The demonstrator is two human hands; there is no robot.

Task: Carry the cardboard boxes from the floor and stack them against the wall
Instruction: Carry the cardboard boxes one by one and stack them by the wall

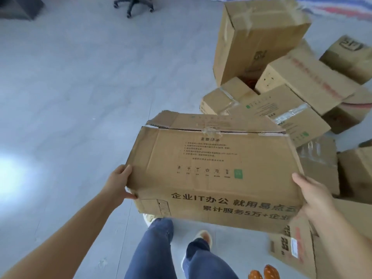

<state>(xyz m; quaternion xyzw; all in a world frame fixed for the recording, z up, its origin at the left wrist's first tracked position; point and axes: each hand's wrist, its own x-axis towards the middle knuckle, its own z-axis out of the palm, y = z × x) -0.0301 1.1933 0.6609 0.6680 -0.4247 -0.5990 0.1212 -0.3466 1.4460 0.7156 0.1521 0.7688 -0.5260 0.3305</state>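
Observation:
I hold a wide, worn cardboard box (217, 170) with black Chinese print in front of me, lifted off the floor above my legs. My left hand (118, 184) grips its left end, thumb on the near face and fingers behind the edge. My right hand (314, 196) grips its right end, the fingers curled over the top corner. The box's top flaps are torn and slightly parted. A pile of several other cardboard boxes (302, 85) lies on the floor to the right, some tilted against each other, with a tall box (259, 37) upright at the back.
Grey floor (80, 87) spreads to the left and ahead. An office chair base (133, 5) stands at the top centre. A dark cabinet corner (18, 7) is at the top left. Another printed box (291, 248) lies by my right foot, and a striped rug (332, 7) is at the top right.

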